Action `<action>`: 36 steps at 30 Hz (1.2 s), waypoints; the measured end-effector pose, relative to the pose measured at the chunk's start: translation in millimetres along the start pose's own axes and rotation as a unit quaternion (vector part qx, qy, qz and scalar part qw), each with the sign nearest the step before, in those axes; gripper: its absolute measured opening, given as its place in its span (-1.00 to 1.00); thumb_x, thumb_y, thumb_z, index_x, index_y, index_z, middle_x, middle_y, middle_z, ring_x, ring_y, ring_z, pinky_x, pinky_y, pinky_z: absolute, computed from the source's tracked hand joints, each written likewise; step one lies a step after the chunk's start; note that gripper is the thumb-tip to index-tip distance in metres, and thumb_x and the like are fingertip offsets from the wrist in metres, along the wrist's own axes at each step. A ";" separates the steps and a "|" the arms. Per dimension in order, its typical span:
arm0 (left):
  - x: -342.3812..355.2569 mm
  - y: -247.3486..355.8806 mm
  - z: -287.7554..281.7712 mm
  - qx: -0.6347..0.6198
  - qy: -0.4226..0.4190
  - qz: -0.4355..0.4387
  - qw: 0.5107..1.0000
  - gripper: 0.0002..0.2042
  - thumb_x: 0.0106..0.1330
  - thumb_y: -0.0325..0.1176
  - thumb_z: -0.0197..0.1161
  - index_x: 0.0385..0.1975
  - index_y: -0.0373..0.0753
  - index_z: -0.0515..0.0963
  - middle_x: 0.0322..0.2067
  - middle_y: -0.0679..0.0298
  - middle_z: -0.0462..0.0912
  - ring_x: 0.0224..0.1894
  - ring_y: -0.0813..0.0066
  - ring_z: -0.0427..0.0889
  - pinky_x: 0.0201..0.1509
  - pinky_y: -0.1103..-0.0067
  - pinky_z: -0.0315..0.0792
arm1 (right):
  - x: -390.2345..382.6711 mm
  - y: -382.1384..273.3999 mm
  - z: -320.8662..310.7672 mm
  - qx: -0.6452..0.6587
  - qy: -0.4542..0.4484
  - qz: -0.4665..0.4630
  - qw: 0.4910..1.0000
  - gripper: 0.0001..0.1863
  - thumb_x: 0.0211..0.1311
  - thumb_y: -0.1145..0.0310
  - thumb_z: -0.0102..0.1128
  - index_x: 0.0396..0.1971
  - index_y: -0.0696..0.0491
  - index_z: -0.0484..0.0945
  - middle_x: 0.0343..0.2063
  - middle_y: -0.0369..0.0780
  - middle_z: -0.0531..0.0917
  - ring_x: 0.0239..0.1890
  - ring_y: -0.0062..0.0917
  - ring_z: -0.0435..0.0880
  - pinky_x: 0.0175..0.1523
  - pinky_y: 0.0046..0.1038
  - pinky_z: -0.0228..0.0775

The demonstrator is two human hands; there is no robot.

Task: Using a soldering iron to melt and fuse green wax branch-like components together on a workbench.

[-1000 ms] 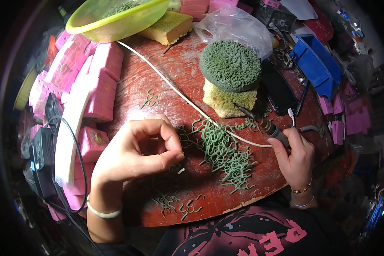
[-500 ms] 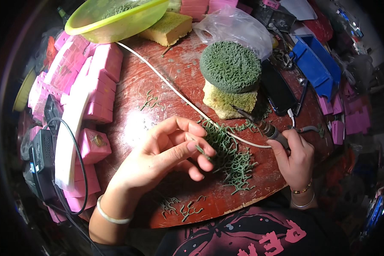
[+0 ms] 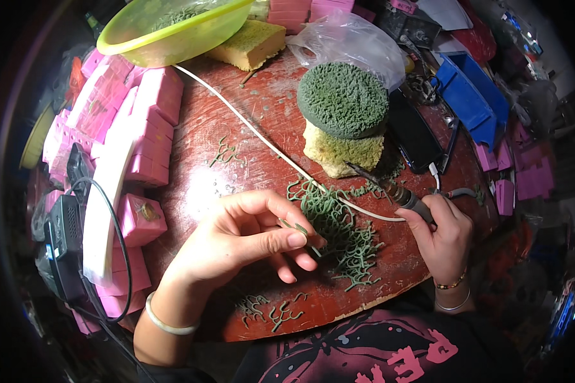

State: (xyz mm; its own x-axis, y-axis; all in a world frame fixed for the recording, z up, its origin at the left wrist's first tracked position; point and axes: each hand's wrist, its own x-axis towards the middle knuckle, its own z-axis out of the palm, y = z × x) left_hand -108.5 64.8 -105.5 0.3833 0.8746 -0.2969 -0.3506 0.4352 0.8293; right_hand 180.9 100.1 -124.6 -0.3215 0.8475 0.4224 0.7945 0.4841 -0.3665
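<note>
My left hand pinches a small green branching piece between thumb and fingers, over a tangled pile of similar green pieces on the red table. My right hand is closed on the dark handle of a soldering iron. The iron's thin tip points up-left onto a worn yellow sponge, on which a round, rough green block sits. Loose green bits also lie near the table's front edge.
Pink blocks and a black device with cables line the left. A yellow-green bowl, second sponge and clear bag are at the back. A phone, blue bin and white cable lie about.
My left hand has moved right and uncurled from a tight ring into a looser pinch, with a green piece now visible in it. My right hand stays on the iron.
</note>
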 end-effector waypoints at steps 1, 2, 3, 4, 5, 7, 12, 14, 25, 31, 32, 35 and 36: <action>0.1 0.4 1.0 -0.001 0.000 -0.005 1.000 -0.93 0.32 -0.59 0.16 -0.26 -0.43 0.48 -0.32 -0.10 0.64 -0.35 0.19 0.73 -0.45 0.48 0.66 | 0.6 -1.3 -0.7 0.000 -0.006 0.001 1.000 -0.68 0.06 0.25 0.44 -0.53 0.09 0.46 -0.67 -0.19 0.45 -0.67 -0.27 0.45 -0.56 -0.32 0.26; 0.3 0.0 0.9 -0.001 0.000 -0.005 1.000 -0.93 0.32 -0.59 0.16 -0.26 -0.43 0.48 -0.32 -0.10 0.64 -0.35 0.19 0.73 -0.45 0.48 0.66 | 1.0 -1.9 -1.2 0.001 -0.011 0.001 1.000 -0.69 0.06 0.26 0.44 -0.53 0.09 0.46 -0.66 -0.20 0.46 -0.67 -0.26 0.46 -0.56 -0.32 0.26; 0.2 -0.8 0.8 -0.003 0.001 -0.005 1.000 -0.92 0.32 -0.58 0.16 -0.24 -0.42 0.46 -0.32 -0.10 0.64 -0.35 0.19 0.72 -0.44 0.47 0.67 | 0.8 -1.2 -1.1 0.001 -0.011 0.001 1.000 -0.69 0.06 0.26 0.44 -0.53 0.09 0.46 -0.66 -0.20 0.46 -0.67 -0.26 0.46 -0.56 -0.32 0.26; 0.2 -1.4 0.7 -0.005 0.001 -0.005 1.000 -0.90 0.33 -0.57 0.16 -0.22 -0.41 0.44 -0.32 -0.09 0.64 -0.34 0.18 0.72 -0.44 0.47 0.67 | 0.4 0.3 -0.8 0.002 -0.017 -0.004 1.000 -0.69 0.06 0.26 0.44 -0.53 0.09 0.47 -0.66 -0.20 0.46 -0.67 -0.27 0.46 -0.56 -0.32 0.26; 0.1 -1.5 0.5 -0.004 0.001 -0.005 1.000 -0.90 0.33 -0.57 0.16 -0.22 -0.41 0.44 -0.32 -0.09 0.64 -0.34 0.18 0.72 -0.44 0.47 0.67 | 0.1 1.1 -0.8 0.004 -0.022 -0.009 1.000 -0.70 0.06 0.26 0.44 -0.52 0.09 0.47 -0.66 -0.20 0.46 -0.67 -0.27 0.46 -0.56 -0.33 0.26; 1.1 -1.7 -0.6 -0.006 0.002 -0.013 1.000 -0.88 0.33 -0.56 0.16 -0.19 -0.40 0.42 -0.33 -0.07 0.63 -0.34 0.19 0.72 -0.44 0.47 0.66 | 0.4 0.1 -0.4 0.004 -0.020 -0.004 1.000 -0.69 0.06 0.26 0.44 -0.53 0.09 0.47 -0.66 -0.20 0.46 -0.67 -0.28 0.46 -0.56 -0.33 0.25; 2.4 -4.1 -1.2 -0.002 -0.018 -0.002 1.000 -0.86 0.32 -0.59 0.17 -0.18 -0.40 0.41 -0.36 0.02 0.62 -0.33 0.22 0.71 -0.41 0.48 0.65 | -0.5 -1.6 -3.6 0.020 -0.011 -0.003 1.000 -0.67 0.05 0.25 0.45 -0.54 0.09 0.45 -0.68 -0.21 0.44 -0.68 -0.31 0.45 -0.58 -0.35 0.24; 2.4 -5.6 -3.0 0.003 -0.025 -0.004 1.000 -0.85 0.31 -0.60 0.17 -0.18 -0.40 0.41 -0.37 0.06 0.61 -0.32 0.23 0.70 -0.41 0.49 0.65 | -0.1 0.0 -2.4 0.000 -0.036 -0.013 0.999 -0.66 0.03 0.24 0.47 -0.54 0.09 0.45 -0.69 -0.21 0.42 -0.69 -0.33 0.43 -0.59 -0.36 0.23; 3.2 -11.8 -5.8 0.010 -0.043 0.048 0.998 -0.71 0.15 -0.69 0.31 -0.16 -0.35 0.44 -0.32 0.18 0.60 -0.33 0.43 0.66 -0.27 0.61 0.57 | 2.5 3.4 -2.8 0.032 0.040 -0.145 0.988 -0.67 0.18 0.23 0.34 -0.25 0.17 0.51 -0.55 -0.18 0.51 -0.60 -0.29 0.51 -0.55 -0.35 0.30; 1.7 -6.9 -6.6 0.012 -0.029 -0.023 0.999 -0.68 0.17 -0.66 0.30 -0.07 -0.39 0.47 -0.39 0.19 0.63 -0.35 0.48 0.65 -0.31 0.63 0.55 | -1.0 5.3 -1.4 0.029 0.063 -0.099 0.993 -0.65 0.18 0.18 0.33 -0.28 0.16 0.51 -0.57 -0.18 0.50 -0.60 -0.29 0.52 -0.54 -0.35 0.31; 1.2 -5.9 -6.7 0.012 -0.028 -0.023 0.999 -0.68 0.17 -0.66 0.30 -0.07 -0.39 0.47 -0.39 0.19 0.63 -0.35 0.48 0.65 -0.31 0.63 0.55 | -2.1 6.1 -2.0 0.028 0.052 -0.078 0.995 -0.64 0.17 0.15 0.34 -0.31 0.16 0.51 -0.58 -0.18 0.49 -0.61 -0.30 0.52 -0.55 -0.35 0.30; 1.1 -2.9 -6.9 0.024 -0.030 -0.047 0.998 -0.65 0.18 -0.66 0.29 -0.02 -0.41 0.46 -0.40 0.20 0.63 -0.37 0.49 0.65 -0.32 0.64 0.54 | -2.7 4.6 -7.8 0.034 0.005 -0.077 0.996 -0.61 0.16 0.09 0.33 -0.39 0.15 0.49 -0.62 -0.18 0.47 -0.63 -0.30 0.51 -0.55 -0.35 0.29; 1.9 -2.6 -6.4 0.027 -0.035 -0.044 0.998 -0.64 0.18 -0.66 0.29 0.00 -0.42 0.45 -0.41 0.21 0.62 -0.38 0.49 0.65 -0.33 0.64 0.53 | -3.0 5.5 -8.2 0.033 0.006 -0.077 0.996 -0.61 0.16 0.09 0.33 -0.39 0.15 0.49 -0.62 -0.18 0.47 -0.63 -0.30 0.51 -0.55 -0.35 0.29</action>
State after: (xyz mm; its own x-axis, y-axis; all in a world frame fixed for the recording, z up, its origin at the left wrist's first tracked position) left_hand -112.3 66.8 -111.3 0.4708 0.8152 -0.3373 -0.2666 0.4959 0.8264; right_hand 190.4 98.5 -121.1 -0.4313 0.7595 0.4869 0.7001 0.6221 -0.3504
